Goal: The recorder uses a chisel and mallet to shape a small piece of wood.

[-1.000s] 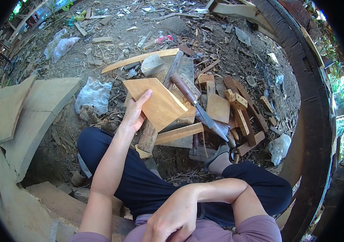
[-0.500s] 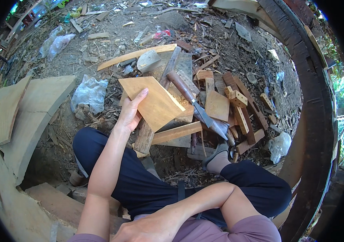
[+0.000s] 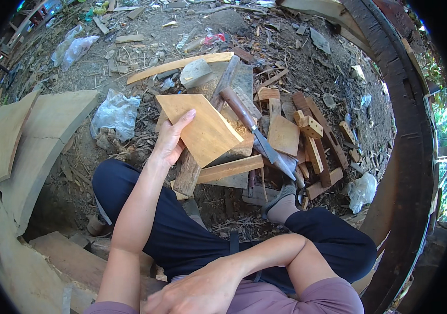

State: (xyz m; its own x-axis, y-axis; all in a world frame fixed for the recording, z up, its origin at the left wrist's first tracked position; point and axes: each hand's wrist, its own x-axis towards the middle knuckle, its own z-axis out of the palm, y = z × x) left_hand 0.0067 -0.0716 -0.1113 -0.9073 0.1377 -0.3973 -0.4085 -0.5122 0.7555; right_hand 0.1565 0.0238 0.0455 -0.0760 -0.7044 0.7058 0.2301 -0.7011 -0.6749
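My left hand (image 3: 171, 140) grips a thin, flat wooden board (image 3: 200, 128) by its near left edge, thumb on top and fingers beneath. The board is tilted above a pile of wood offcuts. My right arm is bent across my body, and my right hand (image 3: 197, 289) is close to my torso at the lower edge; its fingers are blurred and partly cut off. Just right of the board lies a large knife (image 3: 257, 131) with a brown wooden handle and a pointed blade. Under the board, a round wooden stick (image 3: 188, 175) and a squared strip (image 3: 231, 170) show partly.
Several wood blocks (image 3: 310, 127) and small boards (image 3: 283, 136) lie to the right. A grey stone block (image 3: 196, 73) and a curved wooden strip (image 3: 176, 67) are beyond. Large planks (image 3: 51, 125) lean at left; a dark curved beam (image 3: 411, 157) borders the right. Plastic bags (image 3: 116, 115) litter the ground.
My right hand has shifted slightly at my torso. The board stays in my left hand, almost where it was; the whole view has moved a little.
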